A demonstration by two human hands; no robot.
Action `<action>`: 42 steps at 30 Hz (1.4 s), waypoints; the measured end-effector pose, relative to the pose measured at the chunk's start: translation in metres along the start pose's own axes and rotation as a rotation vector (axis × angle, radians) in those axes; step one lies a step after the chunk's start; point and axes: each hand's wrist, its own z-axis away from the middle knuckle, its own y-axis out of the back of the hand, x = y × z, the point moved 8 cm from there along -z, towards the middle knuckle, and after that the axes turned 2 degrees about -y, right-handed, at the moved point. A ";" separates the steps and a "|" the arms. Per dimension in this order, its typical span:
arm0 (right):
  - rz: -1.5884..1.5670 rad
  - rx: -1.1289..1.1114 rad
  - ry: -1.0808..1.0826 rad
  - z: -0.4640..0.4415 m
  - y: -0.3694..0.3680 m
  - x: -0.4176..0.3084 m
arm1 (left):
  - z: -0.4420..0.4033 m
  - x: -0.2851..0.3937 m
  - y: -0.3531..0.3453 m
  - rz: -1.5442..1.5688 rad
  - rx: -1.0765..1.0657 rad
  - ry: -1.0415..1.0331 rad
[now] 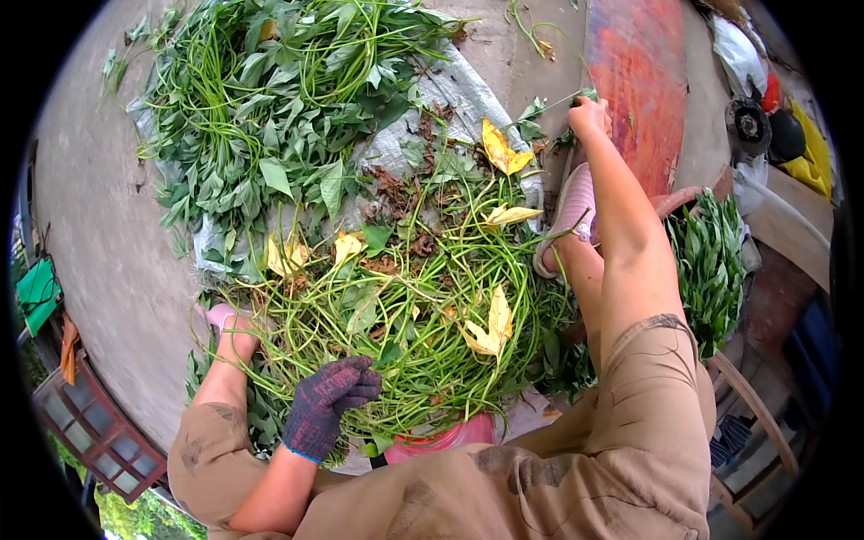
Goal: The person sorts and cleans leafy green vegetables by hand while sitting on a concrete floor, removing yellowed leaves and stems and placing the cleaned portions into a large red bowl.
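My left hand (333,403), in a dark knitted glove with a blue cuff edge, lies over the near edge of a tangle of green stems (432,315); its fingers are bent together, and what they hold, if anything, is hidden. Bare and stretched far forward to the right, my right hand (589,117) is closed on a thin leafy stem (533,110) beside the red board. Yellow leaves (502,148) and brown dry leaves lie on and around the tangle. Beyond it, a large heap of leafy green vines (270,108) rests on a pale sheet (459,85).
A red and grey board (639,81) runs along the right. Bundled green leaves (708,270) stand beside my right arm, near a wooden frame (756,405). Pink shoes (576,207) flank the stems. A pink plastic object (450,438) sits between my legs.
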 end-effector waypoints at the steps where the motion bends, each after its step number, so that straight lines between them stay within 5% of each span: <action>1: 0.012 -0.034 0.031 -0.007 -0.003 0.004 | 0.000 0.000 -0.001 0.009 -0.003 0.005; 7: 0.090 -0.110 0.432 0.036 0.055 -0.069 | 0.010 0.017 -0.010 0.016 -0.061 -0.080; 13: -0.162 -0.268 1.130 0.258 0.156 -0.161 | 0.025 0.026 -0.022 0.089 -0.181 -0.146; 19: -0.339 -0.554 1.544 0.486 0.244 -0.130 | 0.046 0.038 -0.056 0.360 -0.615 -0.086; 22: -0.195 -0.533 1.844 0.583 0.257 -0.092 | 0.046 0.026 -0.063 0.557 -0.648 -0.043; 29: -0.172 -0.673 1.857 0.677 0.227 -0.026 | 0.016 0.013 -0.008 0.422 -0.367 -0.142; 32: -0.783 -0.736 1.529 0.637 0.236 -0.027 | 0.059 0.026 -0.025 0.317 -0.640 -0.278; 35: -0.779 0.146 1.314 0.554 0.265 -0.015 | 0.111 0.029 -0.037 0.229 -0.754 -0.422; 37: -0.893 0.272 1.146 0.520 0.289 -0.008 | 0.142 0.025 -0.046 0.234 -0.824 -0.475; 39: -0.756 0.110 1.092 0.512 0.291 -0.016 | 0.167 0.017 -0.052 0.212 -0.900 -0.517; 42: -0.772 -0.158 1.320 0.557 0.282 -0.029 | 0.202 0.001 -0.064 0.128 -0.949 -0.552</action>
